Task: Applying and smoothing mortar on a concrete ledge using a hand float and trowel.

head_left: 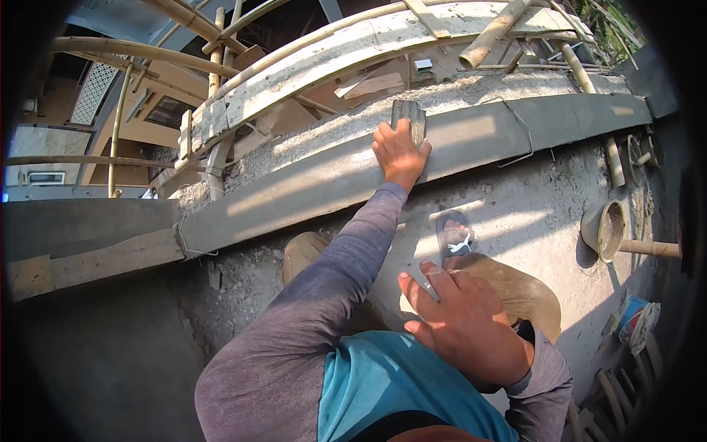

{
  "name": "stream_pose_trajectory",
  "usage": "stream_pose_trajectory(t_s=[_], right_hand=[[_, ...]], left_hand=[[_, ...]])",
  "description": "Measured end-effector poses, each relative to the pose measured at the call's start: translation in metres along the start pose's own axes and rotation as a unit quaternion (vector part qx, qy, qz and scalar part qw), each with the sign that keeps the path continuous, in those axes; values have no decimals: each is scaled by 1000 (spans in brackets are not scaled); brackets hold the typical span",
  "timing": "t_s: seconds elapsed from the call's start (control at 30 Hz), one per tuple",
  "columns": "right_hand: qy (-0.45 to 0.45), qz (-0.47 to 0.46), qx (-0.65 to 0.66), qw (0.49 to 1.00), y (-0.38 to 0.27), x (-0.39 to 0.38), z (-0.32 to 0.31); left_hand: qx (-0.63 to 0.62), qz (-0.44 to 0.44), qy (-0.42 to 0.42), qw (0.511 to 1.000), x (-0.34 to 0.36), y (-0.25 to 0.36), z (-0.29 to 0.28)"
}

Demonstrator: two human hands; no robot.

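My left hand (pixel 401 152) reaches forward and grips the near end of a short, grey, ridged wooden block (pixel 410 116). That block lies across the top of a long, smooth, grey cement ledge (pixel 317 177). Nearer my body, over my lap, my right hand (pixel 468 317) is raised off the ledge with its fingers bent. A thin pale stick that looks like a cigarette (pixel 428 286) sits between its fingers. The underside of the block is hidden.
Bent metal rod clamps (pixel 529 132) hook over the ledge. A cement-smeared bucket (pixel 604 227) lies tipped at right, near a bamboo pole (pixel 652 248). Beyond the ledge stand bamboo scaffolding (pixel 147 50) and a curved, splattered plank (pixel 294 62). My sandalled foot (pixel 456 232) rests on rough concrete.
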State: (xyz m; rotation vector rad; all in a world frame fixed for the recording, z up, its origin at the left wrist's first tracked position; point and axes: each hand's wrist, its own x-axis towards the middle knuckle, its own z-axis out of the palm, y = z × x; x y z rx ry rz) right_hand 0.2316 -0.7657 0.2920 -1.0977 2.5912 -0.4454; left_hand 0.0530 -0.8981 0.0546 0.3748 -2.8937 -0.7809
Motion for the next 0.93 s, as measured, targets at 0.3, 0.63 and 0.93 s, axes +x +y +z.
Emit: stream_pose_trajectory(t_s=[0.3, 0.63, 0.93], right_hand=[[-29, 37, -14, 999, 2, -1, -7], [-20, 35, 19, 999, 4, -4, 1], [58, 75, -17, 995, 7, -10, 9]], left_hand=[[-11, 168, -50, 984, -46, 17, 5], [-20, 149, 21, 988, -11, 62, 40], [25, 79, 52, 995, -32, -13, 10]])
